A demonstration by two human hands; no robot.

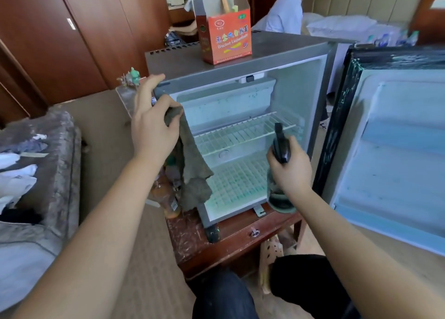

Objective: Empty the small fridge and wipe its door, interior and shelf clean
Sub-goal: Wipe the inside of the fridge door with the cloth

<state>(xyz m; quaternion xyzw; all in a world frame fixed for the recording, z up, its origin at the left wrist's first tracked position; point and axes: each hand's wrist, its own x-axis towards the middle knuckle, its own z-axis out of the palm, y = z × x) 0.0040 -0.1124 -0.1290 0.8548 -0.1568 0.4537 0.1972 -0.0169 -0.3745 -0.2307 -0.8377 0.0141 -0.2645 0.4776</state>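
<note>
Left hand [154, 126], cloth [192, 172] over half-hidden bottles [168, 199]

The red box [226, 39] on the fridge [173, 61], at twelve o'clock, read "Wuchen"; its other lettering was too blurred to read.

It was a bedroom: wooden wardrobe doors [60, 29] filled the upper left, white pillows [342, 24] lay at upper right, a sofa [60, 138] stood at left, and a small fridge [180, 58] sat on a table [204, 244] at centre.

Black trousers [226, 299] (forearms [101, 234] bare)
</note>
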